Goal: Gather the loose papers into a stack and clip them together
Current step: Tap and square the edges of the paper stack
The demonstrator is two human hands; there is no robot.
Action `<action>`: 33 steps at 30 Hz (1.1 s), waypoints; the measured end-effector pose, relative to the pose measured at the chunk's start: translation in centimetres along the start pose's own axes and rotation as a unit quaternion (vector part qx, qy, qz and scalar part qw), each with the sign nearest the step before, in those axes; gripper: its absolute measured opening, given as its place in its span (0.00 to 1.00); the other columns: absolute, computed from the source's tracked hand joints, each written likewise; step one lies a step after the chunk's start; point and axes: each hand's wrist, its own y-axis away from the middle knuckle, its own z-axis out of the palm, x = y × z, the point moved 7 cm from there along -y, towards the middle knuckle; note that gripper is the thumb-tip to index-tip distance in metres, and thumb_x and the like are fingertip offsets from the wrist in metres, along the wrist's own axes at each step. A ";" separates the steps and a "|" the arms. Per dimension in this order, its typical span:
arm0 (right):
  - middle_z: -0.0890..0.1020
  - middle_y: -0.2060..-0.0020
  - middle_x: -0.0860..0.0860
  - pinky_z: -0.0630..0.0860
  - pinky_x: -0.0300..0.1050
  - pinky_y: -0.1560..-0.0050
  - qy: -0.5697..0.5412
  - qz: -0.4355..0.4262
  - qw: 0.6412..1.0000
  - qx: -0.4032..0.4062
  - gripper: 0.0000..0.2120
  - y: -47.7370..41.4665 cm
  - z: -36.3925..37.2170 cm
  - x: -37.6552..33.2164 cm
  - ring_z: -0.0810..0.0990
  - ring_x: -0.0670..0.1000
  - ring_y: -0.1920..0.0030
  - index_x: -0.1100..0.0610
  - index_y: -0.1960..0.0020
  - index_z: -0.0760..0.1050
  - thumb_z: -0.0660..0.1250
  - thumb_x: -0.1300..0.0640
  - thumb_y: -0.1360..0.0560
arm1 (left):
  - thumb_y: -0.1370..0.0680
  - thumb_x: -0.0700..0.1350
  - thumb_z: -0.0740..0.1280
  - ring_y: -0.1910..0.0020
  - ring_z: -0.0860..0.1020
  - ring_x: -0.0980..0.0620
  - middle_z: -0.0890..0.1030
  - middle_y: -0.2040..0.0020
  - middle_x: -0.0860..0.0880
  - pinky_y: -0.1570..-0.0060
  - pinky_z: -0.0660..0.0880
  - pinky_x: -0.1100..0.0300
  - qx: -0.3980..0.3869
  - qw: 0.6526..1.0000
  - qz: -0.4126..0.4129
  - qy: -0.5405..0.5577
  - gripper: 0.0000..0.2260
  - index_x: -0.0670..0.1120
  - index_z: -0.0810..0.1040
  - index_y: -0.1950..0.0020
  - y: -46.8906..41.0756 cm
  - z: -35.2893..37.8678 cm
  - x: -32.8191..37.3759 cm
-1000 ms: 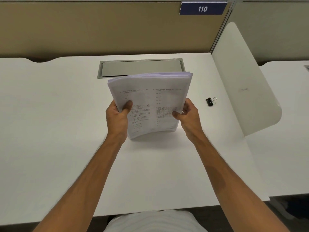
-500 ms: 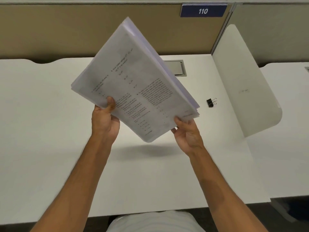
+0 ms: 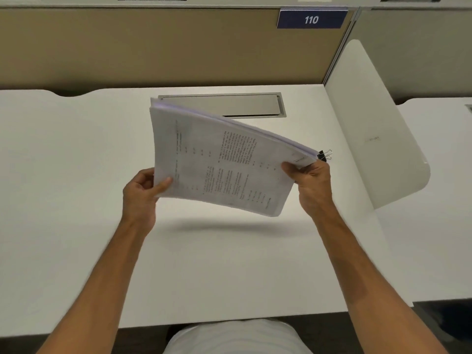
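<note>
A thick stack of printed white papers (image 3: 224, 159) hangs in the air above the white desk (image 3: 76, 175), turned sideways with its long edge running left to right and tilted down to the right. My left hand (image 3: 143, 192) grips its lower left corner, thumb on top. My right hand (image 3: 310, 180) pinches the right edge. A small black binder clip (image 3: 324, 155) lies on the desk just behind the stack's right corner, partly hidden by it.
A grey metal cable flap (image 3: 242, 104) is set into the desk behind the stack. A white curved divider panel (image 3: 378, 129) stands at the right, a beige partition with a blue sign "110" (image 3: 311, 19) at the back.
The stack, held upright on the desk a second ago, was lifted high and turned; now it is lower and lies sideways between both hands. The clip stayed in place.
</note>
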 end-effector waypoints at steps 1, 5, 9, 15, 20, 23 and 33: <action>0.87 0.60 0.43 0.80 0.48 0.51 0.014 -0.002 1.000 -0.010 0.18 0.0 -0.2 0.0 0.83 0.47 0.57 0.47 0.56 0.86 0.71 0.70 0.26 | 0.27 0.32 0.73 0.52 0.85 0.53 0.86 0.50 0.49 0.46 0.80 0.59 -0.028 0.998 0.004 -0.060 0.12 0.46 0.81 0.49 0.1 -0.2 0.0; 0.86 0.61 0.41 0.79 0.36 0.56 0.048 0.002 0.998 -0.049 0.13 0.3 0.3 0.6 0.83 0.42 0.59 0.55 0.51 0.83 0.69 0.71 0.24 | 0.24 0.30 0.70 0.48 0.84 0.53 0.87 0.50 0.54 0.46 0.80 0.62 -0.080 0.989 0.010 -0.124 0.16 0.49 0.83 0.45 0.2 0.2 -0.6; 0.86 0.60 0.40 0.77 0.34 0.54 0.058 0.007 0.997 -0.058 0.13 0.9 1.3 2.0 0.82 0.41 0.57 0.54 0.50 0.83 0.67 0.71 0.23 | 0.23 0.27 0.67 0.53 0.84 0.58 0.86 0.54 0.55 0.49 0.80 0.64 0.000 0.994 0.026 -0.109 0.15 0.45 0.82 0.46 0.8 -0.3 -1.9; 0.87 0.57 0.41 0.78 0.35 0.52 0.052 0.044 0.996 -0.053 0.12 1.8 2.0 4.4 0.83 0.42 0.53 0.56 0.46 0.82 0.67 0.70 0.22 | 0.22 0.29 0.66 0.51 0.81 0.55 0.83 0.52 0.53 0.50 0.76 0.67 0.061 0.989 0.008 -0.138 0.12 0.43 0.79 0.42 2.0 -0.9 -4.3; 0.87 0.52 0.46 0.79 0.36 0.52 0.045 0.064 0.996 -0.034 0.15 2.4 2.1 4.9 0.84 0.45 0.50 0.51 0.46 0.81 0.71 0.70 0.25 | 0.23 0.29 0.68 0.45 0.79 0.57 0.82 0.48 0.55 0.47 0.76 0.68 0.084 0.990 0.023 -0.110 0.17 0.50 0.77 0.43 3.1 -0.8 -4.0; 0.86 0.53 0.45 0.79 0.34 0.54 0.052 0.059 0.997 -0.022 0.16 2.7 2.3 4.6 0.84 0.41 0.53 0.50 0.48 0.81 0.70 0.70 0.24 | 0.22 0.31 0.67 0.48 0.79 0.60 0.81 0.50 0.56 0.44 0.75 0.64 0.090 0.989 0.046 -0.106 0.15 0.51 0.76 0.46 3.2 -0.6 -3.0; 0.85 0.47 0.52 0.80 0.35 0.53 0.104 0.045 0.993 0.015 0.14 3.1 2.6 5.4 0.83 0.55 0.43 0.57 0.38 0.80 0.71 0.64 0.23 | 0.20 0.37 0.68 0.42 0.80 0.52 0.82 0.47 0.57 0.36 0.76 0.55 0.123 0.974 0.077 -0.176 0.12 0.52 0.77 0.41 4.1 -0.4 -2.2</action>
